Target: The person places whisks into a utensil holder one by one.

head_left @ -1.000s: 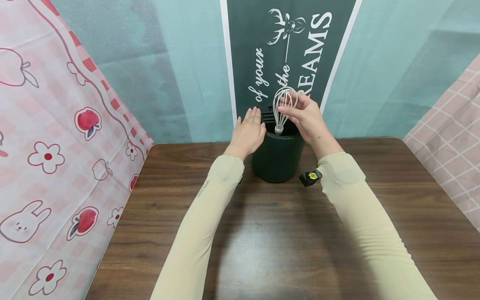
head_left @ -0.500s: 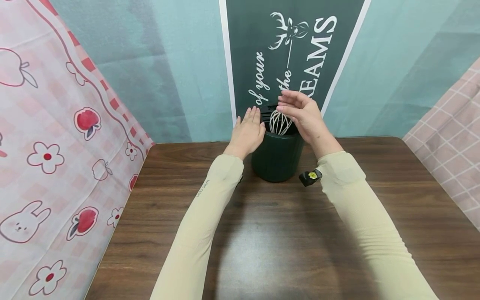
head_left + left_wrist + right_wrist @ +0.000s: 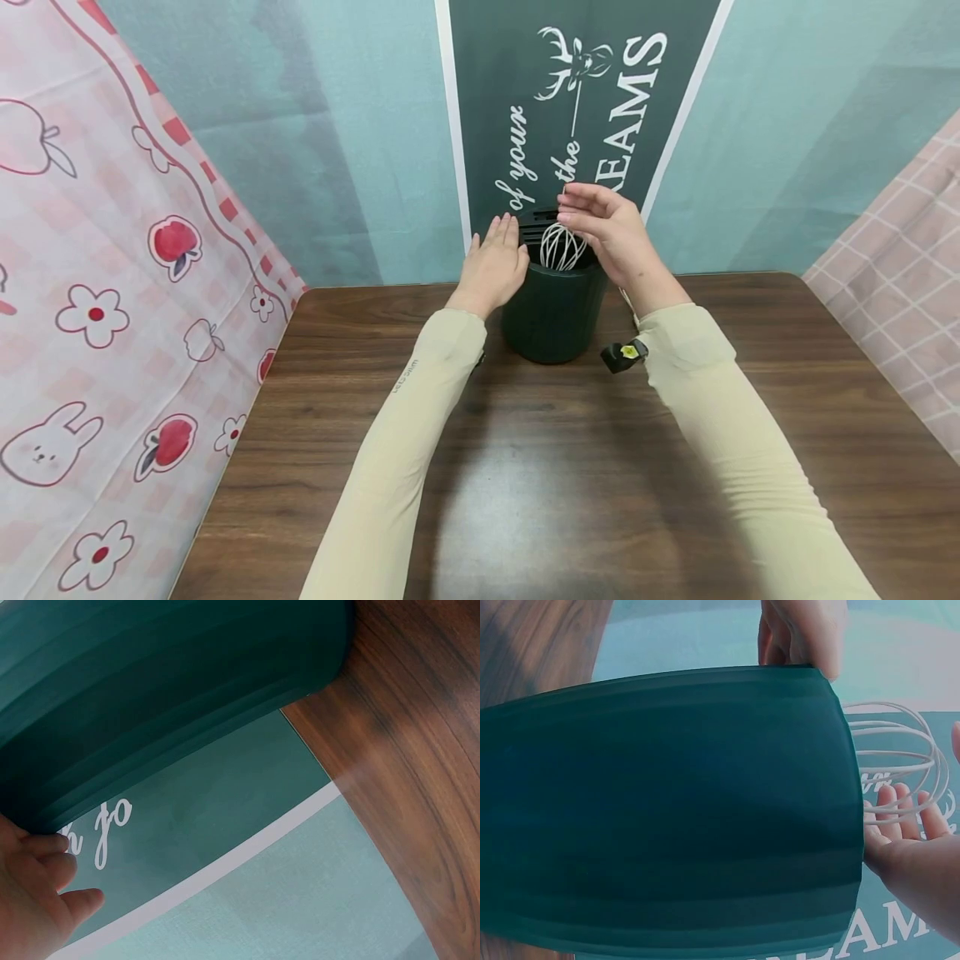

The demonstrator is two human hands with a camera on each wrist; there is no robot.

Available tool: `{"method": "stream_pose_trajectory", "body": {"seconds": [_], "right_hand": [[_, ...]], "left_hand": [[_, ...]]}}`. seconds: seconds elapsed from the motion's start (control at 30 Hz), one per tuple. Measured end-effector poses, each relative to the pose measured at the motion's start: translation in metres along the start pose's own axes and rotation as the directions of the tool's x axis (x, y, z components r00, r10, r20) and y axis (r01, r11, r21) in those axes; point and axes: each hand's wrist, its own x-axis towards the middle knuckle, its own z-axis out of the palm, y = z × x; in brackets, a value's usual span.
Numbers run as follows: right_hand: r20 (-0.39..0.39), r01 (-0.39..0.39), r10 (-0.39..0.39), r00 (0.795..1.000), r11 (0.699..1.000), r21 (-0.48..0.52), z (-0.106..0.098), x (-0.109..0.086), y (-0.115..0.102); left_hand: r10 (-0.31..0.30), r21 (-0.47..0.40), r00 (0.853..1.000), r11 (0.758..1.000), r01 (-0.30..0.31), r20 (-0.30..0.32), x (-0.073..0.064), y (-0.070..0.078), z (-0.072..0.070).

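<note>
A dark green round container (image 3: pixel 555 321) stands upright at the back of the table. Inside it is a whisk (image 3: pixel 556 248), its pale wire loops poking out above the rim and its handle hidden within. My left hand (image 3: pixel 491 265) rests against the container's left side near the rim, fingers straight. Over the right of the opening hovers my right hand (image 3: pixel 613 237), with loosely bent fingers beside the whisk loops and nothing gripped. The right wrist view shows the right hand (image 3: pixel 915 840) just past the rim, its fingers spread behind the wire loops.
The brown wooden table (image 3: pixel 540 483) carries the container. Behind it hangs a blue-green cloth (image 3: pixel 375 150) with a dark printed panel (image 3: pixel 502 75). A patterned curtain (image 3: pixel 135 333) borders the left side, and a pink checked cloth (image 3: pixel 900 292) the right.
The whisk has sunk into the container, from standing high in the right hand's pinch to only its loops showing. My right hand has let go of it; the left hand has stayed put.
</note>
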Motion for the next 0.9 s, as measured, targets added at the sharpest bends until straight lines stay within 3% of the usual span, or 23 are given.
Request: {"method": "stream_pose_trajectory", "body": {"seconds": [0.9], "right_hand": [[-0.042, -0.001, 0.005, 0.999, 0.997, 0.077, -0.020, -0.015, -0.003]], "left_hand": [[0.027, -0.004, 1.000, 1.000, -0.027, -0.002, -0.005, -0.001, 0.001]]}}
